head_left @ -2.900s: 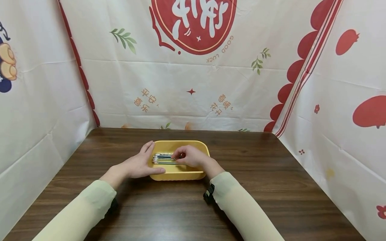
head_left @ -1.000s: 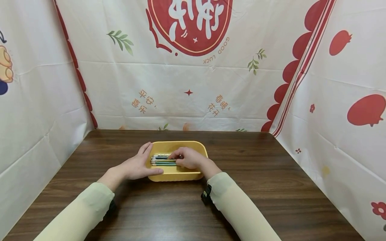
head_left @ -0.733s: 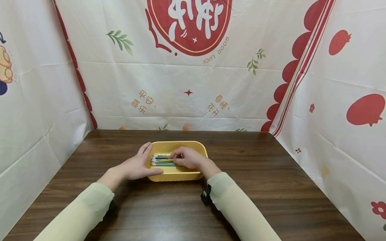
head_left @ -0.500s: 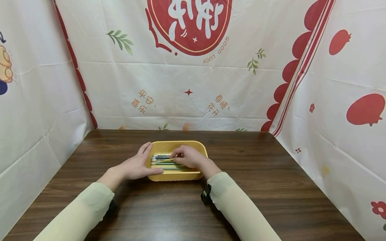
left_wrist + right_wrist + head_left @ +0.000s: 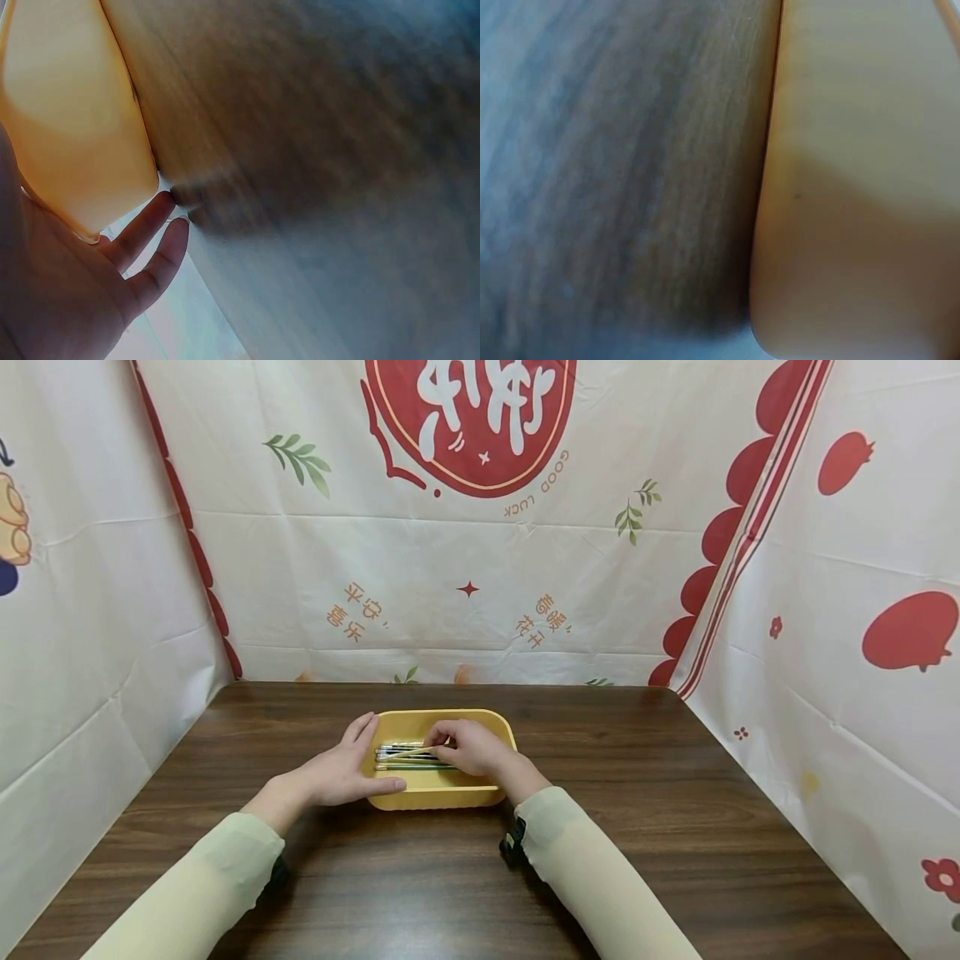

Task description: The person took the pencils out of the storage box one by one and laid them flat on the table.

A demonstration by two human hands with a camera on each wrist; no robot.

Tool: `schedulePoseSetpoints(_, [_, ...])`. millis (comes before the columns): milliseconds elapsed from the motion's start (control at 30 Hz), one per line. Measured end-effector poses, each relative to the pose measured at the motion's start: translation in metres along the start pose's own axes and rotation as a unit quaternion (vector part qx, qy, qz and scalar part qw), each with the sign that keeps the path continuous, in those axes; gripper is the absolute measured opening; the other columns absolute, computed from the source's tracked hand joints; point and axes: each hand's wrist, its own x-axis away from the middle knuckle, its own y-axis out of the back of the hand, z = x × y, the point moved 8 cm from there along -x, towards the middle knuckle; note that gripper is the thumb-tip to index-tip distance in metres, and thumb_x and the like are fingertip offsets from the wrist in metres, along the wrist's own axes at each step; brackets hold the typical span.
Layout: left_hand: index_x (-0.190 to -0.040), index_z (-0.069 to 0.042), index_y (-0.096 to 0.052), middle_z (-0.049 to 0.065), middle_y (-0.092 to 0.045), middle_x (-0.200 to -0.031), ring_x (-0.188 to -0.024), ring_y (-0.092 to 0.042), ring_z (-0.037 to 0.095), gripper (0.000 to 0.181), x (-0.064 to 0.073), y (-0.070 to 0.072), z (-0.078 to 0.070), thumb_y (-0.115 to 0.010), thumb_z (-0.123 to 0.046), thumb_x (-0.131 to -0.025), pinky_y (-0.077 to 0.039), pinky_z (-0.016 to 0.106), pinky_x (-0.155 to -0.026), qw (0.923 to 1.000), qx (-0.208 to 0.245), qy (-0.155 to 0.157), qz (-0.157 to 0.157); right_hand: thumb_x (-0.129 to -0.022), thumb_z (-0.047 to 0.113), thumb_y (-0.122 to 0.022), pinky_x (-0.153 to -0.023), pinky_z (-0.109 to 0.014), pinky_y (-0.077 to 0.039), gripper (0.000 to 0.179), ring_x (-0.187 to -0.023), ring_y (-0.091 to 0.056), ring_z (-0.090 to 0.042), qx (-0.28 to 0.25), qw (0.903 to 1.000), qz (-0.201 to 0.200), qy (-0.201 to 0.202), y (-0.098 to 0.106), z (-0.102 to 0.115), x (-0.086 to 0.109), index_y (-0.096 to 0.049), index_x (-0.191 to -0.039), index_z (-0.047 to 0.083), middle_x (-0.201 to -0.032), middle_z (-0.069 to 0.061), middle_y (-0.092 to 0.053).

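Note:
A yellow plastic bin (image 5: 442,799) stands on the table with several pencils (image 5: 416,767) lying side by side inside. My right hand (image 5: 472,749) reaches into it and pinches a pale yellow pencil (image 5: 408,753) between thumb and fingers. That pencil is tilted, its right end raised above the others. At the bin's left end rests my left hand (image 5: 341,772), fingers spread and fairly straight, thumb along the near rim. The left wrist view shows the left hand's fingers (image 5: 161,259) at the bin's outer wall (image 5: 75,97). In the right wrist view only the bin's outside wall (image 5: 855,187) shows, no fingers.
The dark wooden table (image 5: 405,885) extends on all sides of the bin. Printed white cloth (image 5: 420,560) hangs behind the table and along both sides. A small black device (image 5: 513,843) sits at my right wrist.
My right hand has lifted the yellow pencil's right end from the row and moved it slightly away from me. A green pencil seen near the front wall is back beside the others. My left hand stays put.

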Motion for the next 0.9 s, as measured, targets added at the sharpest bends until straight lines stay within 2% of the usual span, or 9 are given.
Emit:
schedulePoseSetpoints(233, [-0.165, -0.010, 0.003, 0.008, 0.006, -0.171, -0.145, -0.040, 0.038, 0.130, 0.001, 0.001, 0.001, -0.062, -0.083, -0.079, -0.040, 0.056, -0.113, 1.0000, -0.001, 0.004, 0.004, -0.101, 0.025, -0.066, -0.073, -0.027, -0.049, 0.021, -0.081, -0.058, -0.009, -0.020, 0.9998, 0.007, -0.002, 0.000, 0.001, -0.002, -0.075, -0.117, 0.035, -0.104, 0.016, -0.070])
schedulePoseSetpoints(433, [-0.165, -0.010, 0.003, 0.008, 0.006, -0.171, -0.145, -0.040, 0.038, 0.131, 0.001, 0.003, 0.000, -0.062, -0.083, -0.079, -0.040, 0.056, -0.113, 1.0000, 0.001, 0.001, 0.003, -0.099, 0.026, -0.069, -0.081, -0.029, -0.051, 0.019, -0.091, -0.061, -0.008, -0.044, 0.9990, -0.004, -0.001, 0.003, 0.003, -0.002, -0.078, -0.115, 0.031, -0.112, 0.016, -0.073])
schedulePoseSetpoints(667, [-0.165, -0.013, 0.007, 0.006, 0.009, -0.172, -0.147, -0.037, 0.039, 0.129, 0.000, 0.000, 0.001, -0.063, -0.082, -0.079, -0.038, 0.056, -0.113, 0.9999, 0.013, 0.003, 0.006, -0.100, 0.025, -0.068, -0.087, -0.030, -0.052, 0.019, -0.098, -0.062, -0.007, -0.071, 0.9971, -0.029, -0.004, 0.009, 0.001, -0.001, -0.078, -0.115, 0.030, -0.111, 0.016, -0.073])
schedulePoseSetpoints(900, [-0.165, -0.013, 0.005, 0.005, 0.009, -0.171, -0.146, -0.038, 0.038, 0.130, 0.000, -0.001, 0.002, -0.062, -0.083, -0.079, -0.039, 0.057, -0.113, 0.9999, 0.007, 0.005, 0.007, -0.100, 0.026, -0.068, -0.078, -0.029, -0.052, 0.019, -0.086, -0.060, -0.009, -0.055, 0.9971, -0.050, 0.018, 0.025, 0.004, 0.003, -0.076, -0.115, 0.032, -0.108, 0.014, -0.072])
